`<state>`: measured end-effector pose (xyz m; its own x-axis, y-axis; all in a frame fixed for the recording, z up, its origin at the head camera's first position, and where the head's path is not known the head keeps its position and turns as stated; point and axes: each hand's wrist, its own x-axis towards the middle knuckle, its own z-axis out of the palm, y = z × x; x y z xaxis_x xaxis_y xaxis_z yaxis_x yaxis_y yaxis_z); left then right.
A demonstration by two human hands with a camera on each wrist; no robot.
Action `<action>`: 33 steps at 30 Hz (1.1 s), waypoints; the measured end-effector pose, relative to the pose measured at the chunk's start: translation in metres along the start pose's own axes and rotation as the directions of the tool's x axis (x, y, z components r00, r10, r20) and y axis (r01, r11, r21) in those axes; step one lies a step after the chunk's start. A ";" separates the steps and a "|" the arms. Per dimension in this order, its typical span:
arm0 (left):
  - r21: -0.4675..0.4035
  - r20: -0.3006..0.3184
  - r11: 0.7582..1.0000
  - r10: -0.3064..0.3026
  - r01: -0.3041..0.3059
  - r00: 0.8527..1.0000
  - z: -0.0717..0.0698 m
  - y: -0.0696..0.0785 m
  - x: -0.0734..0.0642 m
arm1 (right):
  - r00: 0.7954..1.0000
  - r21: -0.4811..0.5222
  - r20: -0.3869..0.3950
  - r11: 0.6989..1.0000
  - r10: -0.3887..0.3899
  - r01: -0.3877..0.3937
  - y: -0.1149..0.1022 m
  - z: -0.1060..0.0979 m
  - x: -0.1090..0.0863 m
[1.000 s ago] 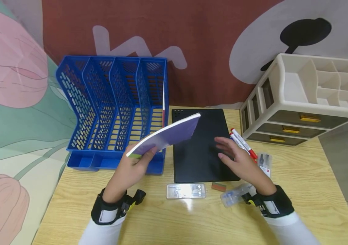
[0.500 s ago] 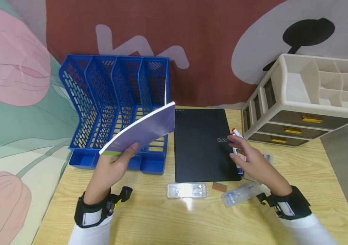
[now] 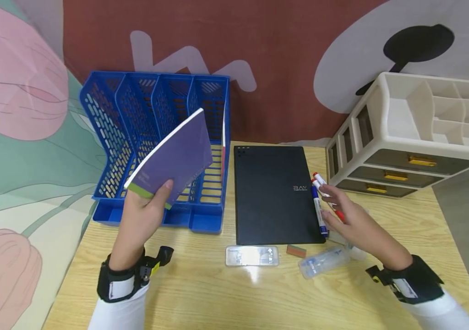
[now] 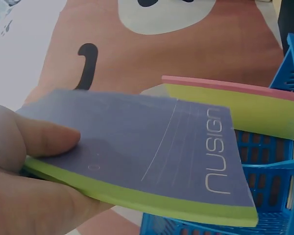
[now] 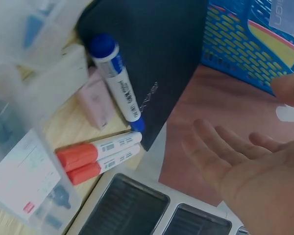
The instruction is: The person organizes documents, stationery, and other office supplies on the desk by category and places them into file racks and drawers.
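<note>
My left hand (image 3: 141, 220) grips a purple notebook (image 3: 177, 158) with a green strip by its lower edge, thumb on the cover. The notebook tilts over the blue file rack (image 3: 205, 223), overlapping its middle slots in the head view. In the left wrist view, white lettering shows on the notebook's cover (image 4: 137, 142). My right hand (image 3: 354, 224) holds nothing, its fingers loosely spread above the markers. Below it lie a blue marker (image 3: 318, 208) on the edge of a black folder (image 3: 275, 197) and red markers (image 5: 100, 156) beside it.
A cream drawer organizer (image 3: 407, 151) stands at the right back. Along the front lie a clear flat case (image 3: 252, 255), a small green-brown block (image 3: 296, 250) and a clear pouch (image 3: 325, 262). A pink-edged yellow book (image 4: 255, 110) stands in the rack's right slot.
My left hand has carried the notebook left from near the folder to over the rack, turning it more upright. My right hand has moved right, away from the folder.
</note>
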<state>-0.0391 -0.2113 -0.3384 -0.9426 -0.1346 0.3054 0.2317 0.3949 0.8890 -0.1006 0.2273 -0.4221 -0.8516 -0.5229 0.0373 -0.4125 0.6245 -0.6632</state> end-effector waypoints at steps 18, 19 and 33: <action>-0.061 -0.081 0.978 -0.206 0.201 0.975 0.036 -0.022 0.029 | 0.998 -0.375 -0.054 0.927 -0.026 0.003 0.012 -0.008 -0.014; -0.055 -0.082 0.977 -0.208 0.204 0.975 0.040 -0.023 0.031 | 0.998 -0.384 -0.060 0.923 -0.034 0.008 0.014 -0.007 -0.016; -0.082 -0.093 0.976 -0.208 0.201 0.974 0.077 -0.045 0.059 | 0.995 -0.371 -0.098 0.929 -0.016 -0.022 0.029 0.002 -0.037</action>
<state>-0.1238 -0.1669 -0.3870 -0.9437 -0.2975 0.1444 0.0568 0.2842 0.9571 -0.0801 0.2631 -0.4443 -0.8725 -0.4736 0.1205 -0.4845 0.8062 -0.3395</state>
